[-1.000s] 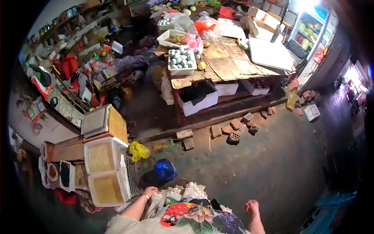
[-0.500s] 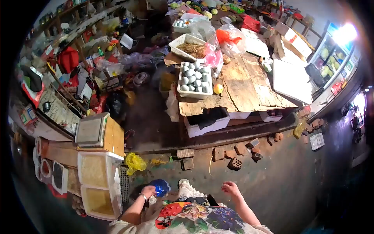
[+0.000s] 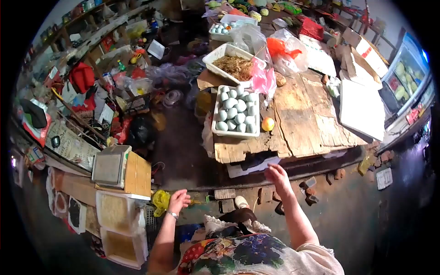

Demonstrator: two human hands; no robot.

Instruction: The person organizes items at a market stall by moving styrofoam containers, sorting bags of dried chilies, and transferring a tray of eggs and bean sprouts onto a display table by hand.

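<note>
My left hand (image 3: 179,201) is raised with its fingers apart and nothing in it, just right of a crumpled yellow plastic bag (image 3: 161,201). My right hand (image 3: 277,178) hangs in the air before the table's front edge, fingers loosely bent and holding nothing. Beyond the hands, a white crate (image 3: 216,132) of pale blue-green eggs (image 3: 232,112) stands on the wooden tabletop (image 3: 302,123). A red and yellow round fruit (image 3: 267,123) lies beside the crate. Low by my left side, a blue object (image 3: 187,232) is partly hidden by my clothes.
A white tub (image 3: 212,58) of straw and a pink bag (image 3: 263,81) sit behind the eggs. Several bricks (image 3: 225,194) line the floor before the table. At left are a scale (image 3: 110,166) on a wooden box and tubs of grain (image 3: 114,211). Clutter fills the far left.
My left hand has left the blue object and risen forward. My right hand has moved up toward the table edge. The view has moved closer to the table, and one foot is farther forward.
</note>
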